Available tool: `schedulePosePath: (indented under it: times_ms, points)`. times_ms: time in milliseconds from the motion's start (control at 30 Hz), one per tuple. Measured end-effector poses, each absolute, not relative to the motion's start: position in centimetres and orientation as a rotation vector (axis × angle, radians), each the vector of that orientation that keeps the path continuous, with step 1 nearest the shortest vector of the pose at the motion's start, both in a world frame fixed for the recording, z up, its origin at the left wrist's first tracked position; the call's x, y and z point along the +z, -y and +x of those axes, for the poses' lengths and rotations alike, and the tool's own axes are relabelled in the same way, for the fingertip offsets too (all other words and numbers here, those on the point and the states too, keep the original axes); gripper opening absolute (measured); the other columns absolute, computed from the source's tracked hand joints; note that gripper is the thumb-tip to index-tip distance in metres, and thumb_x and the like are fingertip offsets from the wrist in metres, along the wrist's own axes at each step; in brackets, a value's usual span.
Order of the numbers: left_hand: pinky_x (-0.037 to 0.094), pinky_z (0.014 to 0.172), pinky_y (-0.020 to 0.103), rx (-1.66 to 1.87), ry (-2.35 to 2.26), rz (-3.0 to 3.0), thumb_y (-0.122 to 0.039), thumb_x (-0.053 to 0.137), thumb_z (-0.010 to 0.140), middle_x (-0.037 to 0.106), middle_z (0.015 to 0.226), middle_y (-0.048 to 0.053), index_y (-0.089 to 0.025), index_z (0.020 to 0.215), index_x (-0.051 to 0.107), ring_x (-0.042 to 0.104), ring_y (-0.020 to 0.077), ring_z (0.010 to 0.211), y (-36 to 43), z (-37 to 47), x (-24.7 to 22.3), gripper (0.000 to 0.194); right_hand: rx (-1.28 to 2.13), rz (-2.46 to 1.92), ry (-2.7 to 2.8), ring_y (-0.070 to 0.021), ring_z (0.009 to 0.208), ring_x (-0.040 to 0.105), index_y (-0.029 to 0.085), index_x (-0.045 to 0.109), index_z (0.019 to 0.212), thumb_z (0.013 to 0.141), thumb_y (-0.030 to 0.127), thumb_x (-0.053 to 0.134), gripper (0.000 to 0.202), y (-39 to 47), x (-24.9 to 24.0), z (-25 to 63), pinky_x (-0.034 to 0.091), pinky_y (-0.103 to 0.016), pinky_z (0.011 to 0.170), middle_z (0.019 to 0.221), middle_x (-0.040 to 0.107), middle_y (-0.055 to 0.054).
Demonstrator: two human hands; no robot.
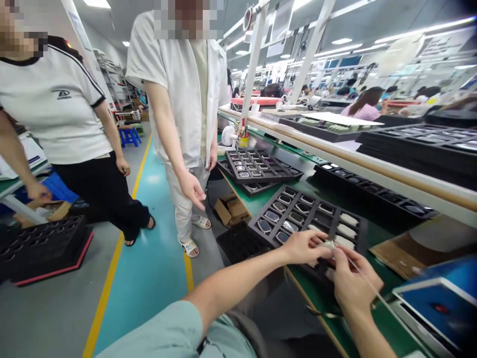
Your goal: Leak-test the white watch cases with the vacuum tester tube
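Observation:
Above the front edge of a black foam tray (pixel 276 231), my left hand (pixel 306 247) and my right hand (pixel 356 276) meet fingertip to fingertip. Both are closed round a small whitish piece (pixel 328 244) that their fingers largely cover, so its shape is unclear. A thin pale cord (pixel 367 282) runs from my right hand down to the lower right. The tray's compartments hold several dark-faced, rounded frames, with pale oval pieces (pixel 346 230) in the right column.
More filled trays (pixel 253 166) lie farther back on the green bench (pixel 395 323). A blue box (pixel 443 298) and a cardboard piece (pixel 406 248) are at right. A person in white (pixel 179 99) stands beyond the bench, another (pixel 63 99) at left. Shelf trays (pixel 428 136) overhang the bench.

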State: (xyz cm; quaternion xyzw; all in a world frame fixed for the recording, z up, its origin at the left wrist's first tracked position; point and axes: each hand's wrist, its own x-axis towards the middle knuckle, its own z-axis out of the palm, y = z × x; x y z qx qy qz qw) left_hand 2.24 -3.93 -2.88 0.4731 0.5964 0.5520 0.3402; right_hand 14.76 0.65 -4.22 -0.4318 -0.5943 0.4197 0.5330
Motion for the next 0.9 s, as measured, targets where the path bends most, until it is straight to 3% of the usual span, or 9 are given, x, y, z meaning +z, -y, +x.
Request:
schedulePosePath:
  times_ms: [267,500,600,733,900]
  points:
    - [0.057,0.088,0.029,1.443,-1.597,1.341,-0.023,0.070,0.084,0.075,0.106,0.011,-0.009,0.120,0.072,0.069,0.0157,0.088,3.7,2.4,-2.9,0.039,1.104,-0.912,1.275,-0.0141,0.066,0.065,0.010,0.076,0.097,0.073,0.054,0.077,0.051,-1.5,-5.0,14.5,0.057,-0.027,0.065,0.085,0.072,-0.008]
    - [0.056,0.082,0.025,1.498,-1.658,1.441,-0.016,0.067,0.082,0.075,0.102,0.010,-0.009,0.110,0.072,0.068,0.0143,0.085,3.6,2.3,-1.6,0.029,1.079,-0.874,1.336,-0.0193,0.083,0.067,0.008,0.075,0.100,0.076,0.050,0.071,0.049,-1.6,-3.9,14.4,0.057,-0.033,0.078,0.097,0.074,-0.014]
    - [0.055,0.082,0.026,1.516,-1.611,1.438,-0.015,0.060,0.086,0.072,0.105,0.011,-0.008,0.122,0.066,0.065,0.0139,0.085,3.0,1.7,-1.0,0.036,1.114,-0.826,1.300,-0.0220,0.094,0.068,0.007,0.071,0.105,0.077,0.049,0.066,0.051,-1.6,-2.6,14.1,0.058,-0.035,0.082,0.107,0.073,-0.017]
    - [0.057,0.074,0.026,1.533,-1.533,1.408,-0.018,0.053,0.091,0.068,0.107,0.013,-0.008,0.133,0.058,0.063,0.0141,0.080,1.5,0.8,-1.0,0.043,1.204,-0.800,1.173,-0.0210,0.094,0.069,0.009,0.064,0.111,0.079,0.049,0.064,0.051,-2.2,-1.1,13.6,0.059,-0.032,0.077,0.112,0.072,-0.017]
    - [0.059,0.075,0.028,1.586,-1.507,1.314,-0.020,0.050,0.093,0.065,0.113,0.013,-0.008,0.135,0.057,0.064,0.0140,0.082,0.3,0.2,-0.5,0.043,1.245,-0.807,1.033,-0.0156,0.083,0.069,0.014,0.061,0.110,0.084,0.051,0.064,0.045,-0.3,0.1,15.0,0.059,-0.025,0.068,0.095,0.072,-0.008]
